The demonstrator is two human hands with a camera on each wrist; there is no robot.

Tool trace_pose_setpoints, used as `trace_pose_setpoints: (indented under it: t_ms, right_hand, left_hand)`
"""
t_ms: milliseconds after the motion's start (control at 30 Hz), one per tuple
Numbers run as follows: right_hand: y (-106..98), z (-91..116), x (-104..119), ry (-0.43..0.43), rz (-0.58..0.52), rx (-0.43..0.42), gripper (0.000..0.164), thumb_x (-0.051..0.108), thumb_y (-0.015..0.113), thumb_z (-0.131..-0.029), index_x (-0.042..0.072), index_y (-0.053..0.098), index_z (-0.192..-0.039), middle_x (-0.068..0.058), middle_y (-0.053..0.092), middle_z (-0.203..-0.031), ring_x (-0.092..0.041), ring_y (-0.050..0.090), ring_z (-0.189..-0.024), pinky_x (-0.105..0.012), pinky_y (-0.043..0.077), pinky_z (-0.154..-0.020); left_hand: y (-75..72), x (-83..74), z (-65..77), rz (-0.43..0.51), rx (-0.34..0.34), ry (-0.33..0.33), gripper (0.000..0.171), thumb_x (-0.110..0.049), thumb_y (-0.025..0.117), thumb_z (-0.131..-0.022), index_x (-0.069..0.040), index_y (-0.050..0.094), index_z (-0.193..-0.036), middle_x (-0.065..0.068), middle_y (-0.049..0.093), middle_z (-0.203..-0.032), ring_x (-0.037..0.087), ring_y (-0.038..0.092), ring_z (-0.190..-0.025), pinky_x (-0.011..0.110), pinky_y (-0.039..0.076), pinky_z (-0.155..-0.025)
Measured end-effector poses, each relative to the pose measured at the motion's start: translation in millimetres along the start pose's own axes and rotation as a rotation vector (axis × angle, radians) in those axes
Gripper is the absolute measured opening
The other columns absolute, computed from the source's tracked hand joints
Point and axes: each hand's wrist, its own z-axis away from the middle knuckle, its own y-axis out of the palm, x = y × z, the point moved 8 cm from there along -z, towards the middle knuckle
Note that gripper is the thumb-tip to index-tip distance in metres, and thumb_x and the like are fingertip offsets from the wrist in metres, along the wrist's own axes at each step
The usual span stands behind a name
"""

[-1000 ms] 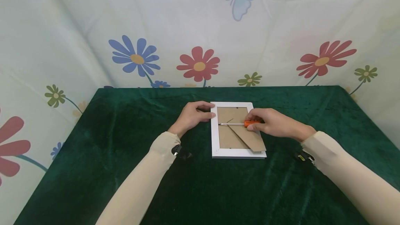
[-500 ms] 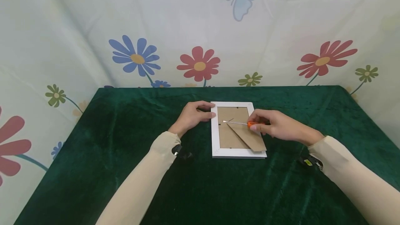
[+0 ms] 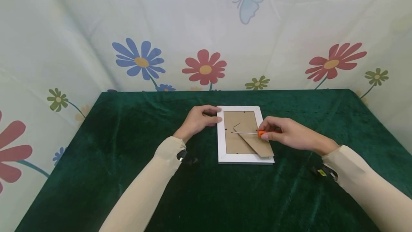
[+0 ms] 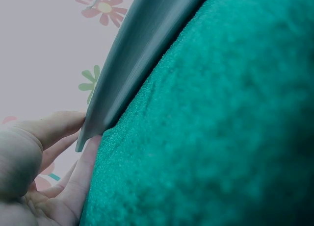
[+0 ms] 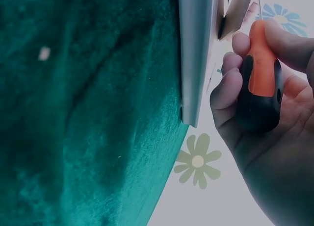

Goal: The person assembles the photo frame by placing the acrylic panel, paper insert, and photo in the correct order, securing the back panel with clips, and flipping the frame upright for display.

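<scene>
A white picture frame lies face down on the green cloth, its brown backing board and slanted stand flap uppermost. My left hand pinches the frame's upper left edge; the left wrist view shows the thumb on one side of the rim and fingers on the other. My right hand grips a screwdriver by its orange and black handle. The thin shaft points left across the backing, its tip near the top of the stand flap. Whether the tip touches the board, I cannot tell.
Green velvet cloth covers the table around the frame. Behind it hangs a white curtain printed with flowers and a butterfly. Small dark tabs sit along the inner edge of the frame.
My right hand has drawn the screwdriver rightward and slightly toward me, so its tip has left the tab on the frame's left inner edge. The left hand stays put.
</scene>
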Motion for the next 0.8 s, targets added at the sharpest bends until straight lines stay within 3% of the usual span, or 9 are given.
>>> trace_pose_setpoints:
  t_ms: [800]
  right_hand:
    - [1,21,-5,-0.020,0.019,-0.013,0.019,0.020,0.076,-0.101,0.021,0.068,-0.118,0.005,0.066,-0.106,-0.022,0.062,-0.098,-0.032,0.054,-0.083]
  left_hand:
    - [0.5,1.0,-0.6,0.015,0.002,0.012,0.042,-0.023,0.084,-0.094,-0.018,0.074,-0.135,0.005,0.070,-0.126,0.018,0.075,-0.097,0.036,0.059,-0.097]
